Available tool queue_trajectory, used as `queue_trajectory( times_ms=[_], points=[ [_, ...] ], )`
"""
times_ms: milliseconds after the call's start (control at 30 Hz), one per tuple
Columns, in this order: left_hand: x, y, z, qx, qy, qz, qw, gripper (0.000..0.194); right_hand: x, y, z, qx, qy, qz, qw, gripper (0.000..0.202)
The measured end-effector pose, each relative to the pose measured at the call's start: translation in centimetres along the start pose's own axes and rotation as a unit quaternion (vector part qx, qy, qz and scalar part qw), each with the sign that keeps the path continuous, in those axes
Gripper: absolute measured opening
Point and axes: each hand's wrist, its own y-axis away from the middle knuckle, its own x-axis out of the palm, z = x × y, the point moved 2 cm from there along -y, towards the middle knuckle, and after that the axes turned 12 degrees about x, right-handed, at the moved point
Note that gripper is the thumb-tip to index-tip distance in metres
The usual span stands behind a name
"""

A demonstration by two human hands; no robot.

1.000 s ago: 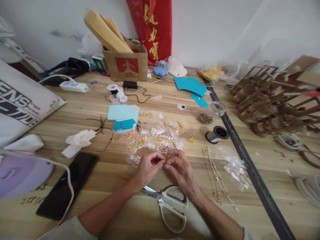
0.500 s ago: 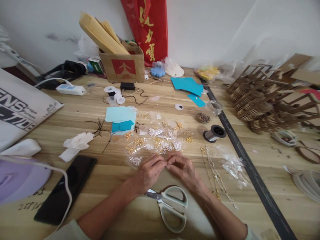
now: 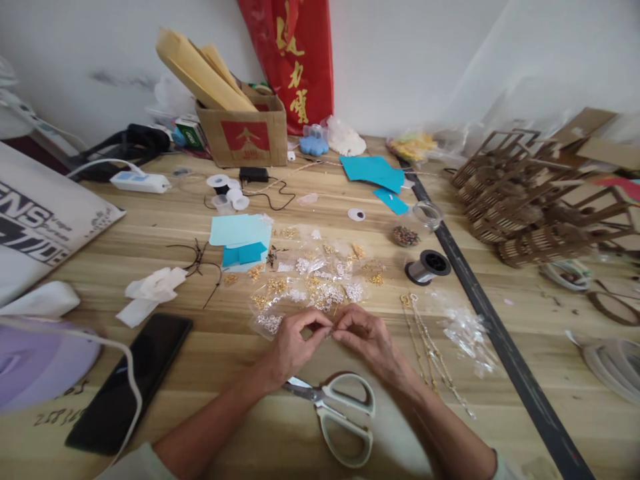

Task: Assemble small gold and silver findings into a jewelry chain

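My left hand (image 3: pixel 301 341) and my right hand (image 3: pixel 363 335) meet at their fingertips over the table's middle. Each is pinched on something tiny between them, too small to make out. Just beyond the fingers lie clear bags of small silver and gold findings (image 3: pixel 327 293). Scissors with pale handles (image 3: pixel 345 417) rest below the hands, their blades partly under my left wrist. Gold and silver chains (image 3: pixel 430 340) lie to the right of my right hand.
A wire spool (image 3: pixel 427 267) and a jar of beads (image 3: pixel 407 235) stand right of the bags. A black phone (image 3: pixel 130 383) and white tissue (image 3: pixel 153 293) lie left. Brown wooden frames (image 3: pixel 540 200) are at the right, a cardboard box (image 3: pixel 245 137) at the back.
My left hand has turned a little, its thumb and index finger now forming a wider loop. The fingertips of both hands remain together; the view has shifted slightly.
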Motion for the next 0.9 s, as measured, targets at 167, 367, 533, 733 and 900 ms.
queue_trajectory(
  times_ms=[167,367,533,733,900],
  points=[
    [0.2,0.2,0.2,0.075,-0.038,-0.015,0.996,0.011,0.1,0.0,-0.1,-0.018,0.007,0.034,0.999,0.025],
    [0.6,0.9,0.4,0.171,-0.108,0.034,0.979,0.016,0.0,0.0,0.3,-0.028,0.035,0.037,0.998,0.023],
    [0.6,1.0,0.5,0.192,-0.13,0.058,0.971,0.018,-0.1,0.0,0.1,-0.038,0.057,0.017,0.998,0.023],
    [0.3,0.7,0.4,0.171,-0.107,0.068,0.977,0.015,-0.2,0.0,-0.3,-0.049,0.068,-0.004,0.996,0.021],
    [0.3,0.5,0.5,0.153,-0.08,0.074,0.982,0.015,0.0,0.1,-0.1,-0.036,0.047,-0.021,0.998,0.026]
  ],
)
